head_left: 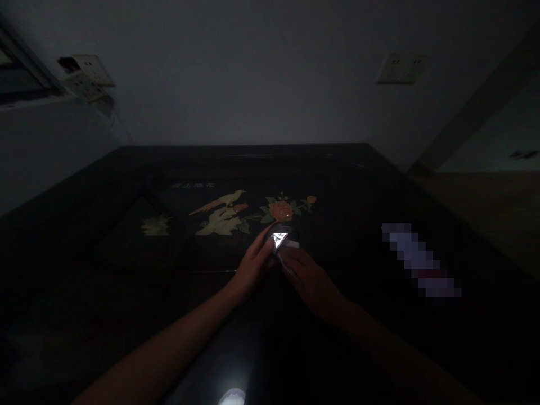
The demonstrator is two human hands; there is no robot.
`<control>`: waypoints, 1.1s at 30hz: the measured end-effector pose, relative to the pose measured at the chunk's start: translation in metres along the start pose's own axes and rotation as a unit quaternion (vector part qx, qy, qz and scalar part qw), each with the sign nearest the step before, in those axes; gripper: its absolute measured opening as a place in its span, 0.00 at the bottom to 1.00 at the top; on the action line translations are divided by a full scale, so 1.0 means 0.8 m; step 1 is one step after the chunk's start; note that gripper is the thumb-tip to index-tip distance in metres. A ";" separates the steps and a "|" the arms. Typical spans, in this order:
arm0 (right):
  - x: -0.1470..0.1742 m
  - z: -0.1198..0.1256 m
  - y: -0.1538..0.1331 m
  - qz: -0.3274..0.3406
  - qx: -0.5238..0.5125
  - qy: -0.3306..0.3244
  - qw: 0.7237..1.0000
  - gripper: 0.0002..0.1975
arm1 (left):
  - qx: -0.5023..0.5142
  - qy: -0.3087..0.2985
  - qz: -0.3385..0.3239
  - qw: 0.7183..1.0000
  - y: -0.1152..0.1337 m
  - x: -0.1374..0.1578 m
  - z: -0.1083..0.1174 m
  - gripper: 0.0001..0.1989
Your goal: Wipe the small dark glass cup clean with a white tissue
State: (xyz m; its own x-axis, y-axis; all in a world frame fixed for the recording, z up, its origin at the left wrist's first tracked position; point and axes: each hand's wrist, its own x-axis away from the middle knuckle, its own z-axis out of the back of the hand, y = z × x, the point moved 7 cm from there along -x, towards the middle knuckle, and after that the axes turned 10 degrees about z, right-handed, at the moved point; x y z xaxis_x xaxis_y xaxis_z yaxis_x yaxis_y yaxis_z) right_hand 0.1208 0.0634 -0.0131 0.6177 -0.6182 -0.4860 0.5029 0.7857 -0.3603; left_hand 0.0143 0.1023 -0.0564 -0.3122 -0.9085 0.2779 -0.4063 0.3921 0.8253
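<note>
In the dim head view, both my hands meet over the middle of a dark tabletop [337, 247]. Between them is a small dark object with a shiny, see-through-looking surface [289, 232]; a bright triangular glint and a pale patch show on it. I cannot make out its kind. My left hand [255, 256] is closed on its left side. From the right and near side, my right hand [306, 275] grips it with bent fingers. Darkness hides most of the fingertips and the object's underside.
The tabletop carries a coloured bird picture [219, 219] and a flower picture [280, 211]. A blurred-out pale item [417, 259] lies to the right. Near the front edge is a bright light spot [233, 396]. Sockets [403, 68] are on the wall behind.
</note>
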 end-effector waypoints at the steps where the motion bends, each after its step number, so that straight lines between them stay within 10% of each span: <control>1: -0.001 0.000 0.001 0.014 0.024 -0.012 1.000 0.19 | 0.010 0.000 0.002 1.000 -0.001 -0.001 0.000 0.28; 19: 0.004 -0.002 0.005 0.038 0.207 -0.066 0.975 0.21 | -0.055 -0.004 -0.021 0.998 -0.002 -0.003 0.001 0.26; 29: 0.006 -0.011 0.001 -0.040 -0.019 0.013 0.999 0.21 | -0.052 0.001 -0.004 0.999 -0.003 -0.003 0.003 0.29; 33: 0.014 -0.017 0.006 -0.149 -0.232 0.069 0.959 0.19 | -0.066 -0.026 -0.018 0.997 0.001 0.000 -0.003 0.28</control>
State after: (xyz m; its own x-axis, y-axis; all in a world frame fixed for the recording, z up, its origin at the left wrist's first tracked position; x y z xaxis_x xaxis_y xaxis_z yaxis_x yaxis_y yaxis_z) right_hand 0.1221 0.0605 -0.0308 0.3864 -0.8327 -0.3966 0.3013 0.5204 -0.7990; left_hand 0.0162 0.1026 -0.0543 -0.3451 -0.9117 0.2229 -0.3020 0.3327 0.8934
